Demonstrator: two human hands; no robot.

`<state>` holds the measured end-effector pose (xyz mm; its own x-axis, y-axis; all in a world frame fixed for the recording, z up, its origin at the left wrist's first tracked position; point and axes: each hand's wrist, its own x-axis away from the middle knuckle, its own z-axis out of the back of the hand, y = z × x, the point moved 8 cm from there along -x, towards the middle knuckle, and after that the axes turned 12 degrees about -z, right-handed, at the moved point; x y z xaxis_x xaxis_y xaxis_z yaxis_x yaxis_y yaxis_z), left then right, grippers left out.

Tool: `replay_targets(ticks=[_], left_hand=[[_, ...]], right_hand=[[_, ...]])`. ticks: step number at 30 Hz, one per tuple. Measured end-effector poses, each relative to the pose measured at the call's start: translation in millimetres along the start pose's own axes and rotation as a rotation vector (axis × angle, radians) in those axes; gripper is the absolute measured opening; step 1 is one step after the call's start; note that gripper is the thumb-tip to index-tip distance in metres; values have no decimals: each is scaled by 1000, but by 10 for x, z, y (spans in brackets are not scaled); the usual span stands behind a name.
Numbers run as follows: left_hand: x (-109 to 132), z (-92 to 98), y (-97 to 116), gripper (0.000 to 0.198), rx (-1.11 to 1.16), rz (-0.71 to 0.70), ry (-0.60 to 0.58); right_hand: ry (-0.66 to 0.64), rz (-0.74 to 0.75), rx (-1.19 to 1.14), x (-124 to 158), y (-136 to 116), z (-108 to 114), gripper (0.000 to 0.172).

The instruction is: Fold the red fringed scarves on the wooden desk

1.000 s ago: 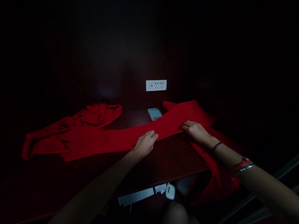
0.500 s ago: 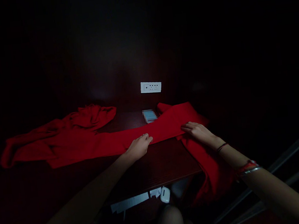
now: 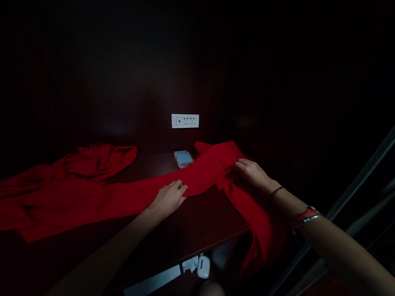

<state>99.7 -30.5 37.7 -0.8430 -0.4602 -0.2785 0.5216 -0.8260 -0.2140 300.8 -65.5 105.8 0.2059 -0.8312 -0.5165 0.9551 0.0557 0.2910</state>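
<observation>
A long red cloth (image 3: 92, 198) lies stretched across a dark wooden table (image 3: 199, 224), bunched at the left and hanging over the table's right edge. My left hand (image 3: 169, 198) rests on the cloth's near edge at the middle, fingers curled down on the fabric. My right hand (image 3: 253, 172) lies on the cloth near the right edge, fingers pressed on a fold. Bracelets circle my right wrist.
A white socket plate (image 3: 185, 120) sits on the dark back wall. A small pale blue object (image 3: 183, 158) lies on the table behind the cloth. Below the table's front edge are white paper strips (image 3: 152, 284) and a small white item (image 3: 203, 266). A metal rail (image 3: 373, 161) runs at the right.
The view has swung to the right, so everything sits further left in frame. My hands stay on the cloth, both slightly closer to the fold at the right edge.
</observation>
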Motion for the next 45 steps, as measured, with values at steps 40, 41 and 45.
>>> replay_targets(ticks=[40,41,45], left_hand=[[-882,-72,665,17,18,-236,136],[-874,-81,644,18,47,-207,145],[-834,-212,485,45,221,-23,123]], right_hand=[[-84,12,66,238,13,-157,16],[-86,2,58,240,19,-143,16],[-92,21,-69,212,0,-73,19]])
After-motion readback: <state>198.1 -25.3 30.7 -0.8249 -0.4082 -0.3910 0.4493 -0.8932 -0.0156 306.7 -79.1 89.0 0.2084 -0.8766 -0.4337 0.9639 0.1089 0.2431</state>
